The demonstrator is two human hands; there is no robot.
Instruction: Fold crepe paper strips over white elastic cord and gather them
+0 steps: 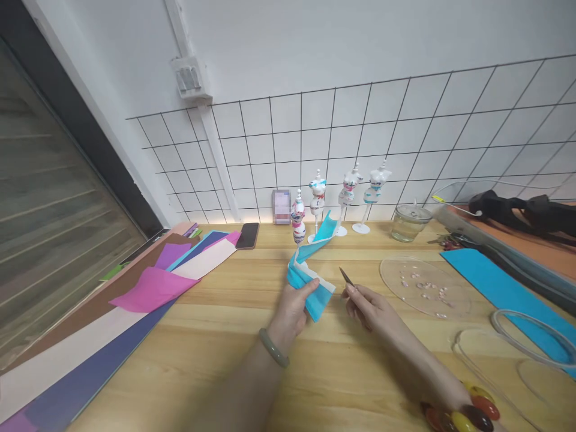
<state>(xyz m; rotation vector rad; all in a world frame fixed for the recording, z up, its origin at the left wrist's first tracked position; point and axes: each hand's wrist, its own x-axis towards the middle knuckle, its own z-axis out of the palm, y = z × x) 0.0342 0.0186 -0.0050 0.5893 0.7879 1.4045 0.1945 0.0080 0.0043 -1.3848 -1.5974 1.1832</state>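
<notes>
In my left hand (294,309) is a folded bright blue crepe paper strip (324,228) with a white band along its edges. The thumb presses on its lower part, and the strip's far end rises in folds. My right hand (366,306), a little to the right and apart from the paper, pinches a dark, pointed pair of tweezers (345,276), tip up and left. Behind the paper stand several small white mannequins with coloured patches, among them a front one (298,219) whose base is hidden by the paper.
Layered coloured paper sheets (153,291) lie at left beside a phone (247,236). A clear round tray (423,287) with small pale pieces, a lidded glass jar (407,225), a blue paper strip (495,282) and a clear ring (499,324) are at right. Another phone (282,207) leans at the wall.
</notes>
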